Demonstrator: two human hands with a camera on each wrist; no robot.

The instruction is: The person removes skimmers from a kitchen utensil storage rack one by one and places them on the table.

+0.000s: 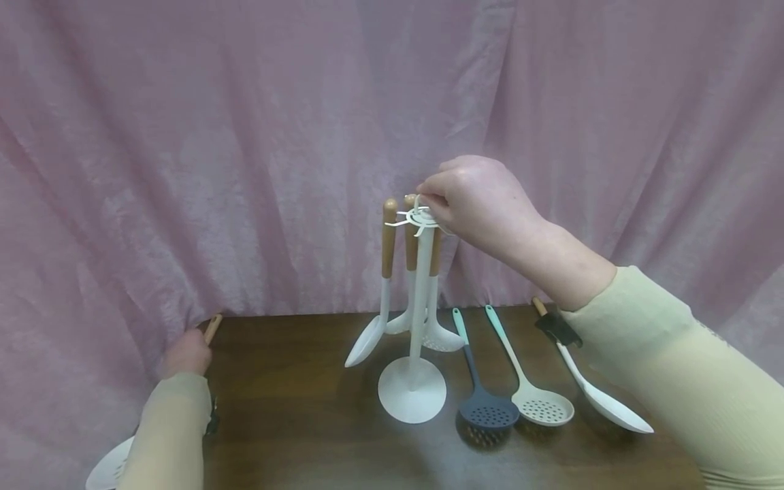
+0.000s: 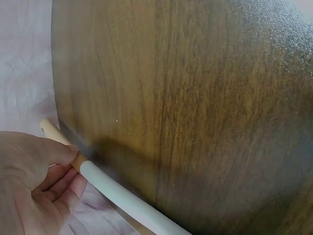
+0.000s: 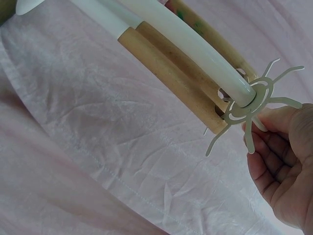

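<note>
While gripped, skimmer (image 2: 117, 193) apparently lies lengthwise, handle rearward

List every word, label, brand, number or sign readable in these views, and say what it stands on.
None: no view shows any readable text.
The white plastic utensil stand with hooks, the wooden-handled white utensils hanging on it, the dark grey slotted spoon, the cream slotted spoon, the white spoon with a black band, the dark wooden table and the pink cloth backdrop bear no print.

Dark wooden table (image 1: 294, 408) — stand (image 1: 412, 389), loose utensils (image 1: 529, 381).
</note>
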